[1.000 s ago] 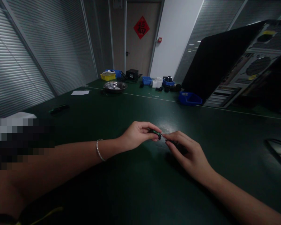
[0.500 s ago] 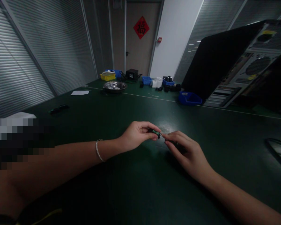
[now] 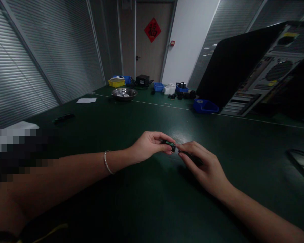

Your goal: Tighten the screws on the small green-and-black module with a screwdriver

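Matt green table mat (image 3: 147, 206); shiny metal bowl (image 3: 124, 93).

A metal bowl (image 3: 124, 93) sat far across the green table (image 3: 142, 189), with a sheet of paper (image 3: 86, 100) to its left. A yellow bin (image 3: 117, 82) stood farther back. A blue bin (image 3: 205, 106) lay beside an open computer case (image 3: 258, 67) at right. A red sign (image 3: 152, 29) hung on the far door (image 3: 152, 57).

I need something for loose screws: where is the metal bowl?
The metal bowl sits far back on the green table, left of centre, between the white paper and the yellow bin.
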`<state>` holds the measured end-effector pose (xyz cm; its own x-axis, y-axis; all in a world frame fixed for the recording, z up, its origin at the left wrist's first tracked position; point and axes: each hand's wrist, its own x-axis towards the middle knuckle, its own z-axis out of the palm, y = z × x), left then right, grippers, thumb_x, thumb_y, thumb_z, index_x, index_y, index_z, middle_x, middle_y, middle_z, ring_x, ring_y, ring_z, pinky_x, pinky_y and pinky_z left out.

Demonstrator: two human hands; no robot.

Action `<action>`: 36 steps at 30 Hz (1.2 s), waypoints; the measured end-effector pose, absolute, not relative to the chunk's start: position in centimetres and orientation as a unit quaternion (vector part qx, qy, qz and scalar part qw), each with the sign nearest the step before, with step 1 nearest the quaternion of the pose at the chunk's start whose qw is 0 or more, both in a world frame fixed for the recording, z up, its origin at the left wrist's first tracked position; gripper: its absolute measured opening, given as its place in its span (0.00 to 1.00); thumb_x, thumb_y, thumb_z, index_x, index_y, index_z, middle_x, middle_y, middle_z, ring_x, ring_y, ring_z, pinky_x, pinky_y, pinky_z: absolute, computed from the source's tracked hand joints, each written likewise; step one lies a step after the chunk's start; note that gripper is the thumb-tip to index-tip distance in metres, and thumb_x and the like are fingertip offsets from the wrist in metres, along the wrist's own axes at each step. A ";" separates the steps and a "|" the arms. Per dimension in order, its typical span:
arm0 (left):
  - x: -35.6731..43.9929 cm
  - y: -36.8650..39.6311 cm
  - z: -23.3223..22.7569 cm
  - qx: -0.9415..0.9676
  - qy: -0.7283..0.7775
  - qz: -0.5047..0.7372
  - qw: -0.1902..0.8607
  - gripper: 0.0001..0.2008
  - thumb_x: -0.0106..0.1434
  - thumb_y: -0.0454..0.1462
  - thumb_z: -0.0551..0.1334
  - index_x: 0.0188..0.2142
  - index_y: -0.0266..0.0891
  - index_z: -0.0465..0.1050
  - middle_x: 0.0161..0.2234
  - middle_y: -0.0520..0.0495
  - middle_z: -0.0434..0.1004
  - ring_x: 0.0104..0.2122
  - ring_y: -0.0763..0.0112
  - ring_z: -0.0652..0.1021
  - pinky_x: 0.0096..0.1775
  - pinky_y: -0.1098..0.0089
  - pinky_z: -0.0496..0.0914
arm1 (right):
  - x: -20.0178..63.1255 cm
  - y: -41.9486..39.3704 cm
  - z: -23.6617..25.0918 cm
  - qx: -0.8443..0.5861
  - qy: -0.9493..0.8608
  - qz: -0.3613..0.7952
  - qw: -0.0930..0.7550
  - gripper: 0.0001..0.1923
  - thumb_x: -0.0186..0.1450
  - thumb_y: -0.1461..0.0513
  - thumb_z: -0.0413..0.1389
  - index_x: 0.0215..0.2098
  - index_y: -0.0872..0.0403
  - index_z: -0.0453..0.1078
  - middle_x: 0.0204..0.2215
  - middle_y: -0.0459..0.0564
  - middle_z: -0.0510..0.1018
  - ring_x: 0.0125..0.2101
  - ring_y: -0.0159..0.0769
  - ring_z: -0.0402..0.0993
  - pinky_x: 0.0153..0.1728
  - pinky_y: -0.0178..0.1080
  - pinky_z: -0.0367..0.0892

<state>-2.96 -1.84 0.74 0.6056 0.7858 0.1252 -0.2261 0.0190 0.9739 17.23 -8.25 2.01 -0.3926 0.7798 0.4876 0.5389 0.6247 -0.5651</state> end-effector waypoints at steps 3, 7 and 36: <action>-3.1 -1.7 0.7 0.613 0.240 0.370 0.655 0.12 0.57 0.33 0.67 0.41 0.32 0.74 0.36 0.46 0.80 0.35 0.71 0.81 0.43 0.66 0.75 | 17.3 -8.2 2.0 -0.407 -0.817 0.159 0.377 0.12 0.68 0.64 0.53 0.49 0.49 0.71 0.38 0.50 0.75 0.39 0.39 0.73 0.38 0.40 0.69; -3.7 -1.3 0.9 0.674 0.250 0.344 0.604 0.10 0.62 0.34 0.63 0.43 0.32 0.72 0.36 0.45 0.78 0.33 0.72 0.79 0.39 0.67 0.73 | 17.4 -8.2 2.2 -0.420 -0.810 0.154 0.379 0.13 0.68 0.63 0.52 0.50 0.49 0.71 0.38 0.50 0.75 0.38 0.39 0.73 0.36 0.40 0.69; -4.7 -1.6 1.9 0.938 0.218 0.177 0.201 0.27 0.50 0.57 0.66 0.37 0.38 0.70 0.36 0.47 0.71 0.36 0.62 0.69 0.39 0.66 0.60 | 18.9 -7.9 2.8 -0.414 -0.861 0.216 0.202 0.09 0.64 0.64 0.57 0.43 0.50 0.71 0.40 0.50 0.76 0.38 0.40 0.74 0.38 0.41 0.71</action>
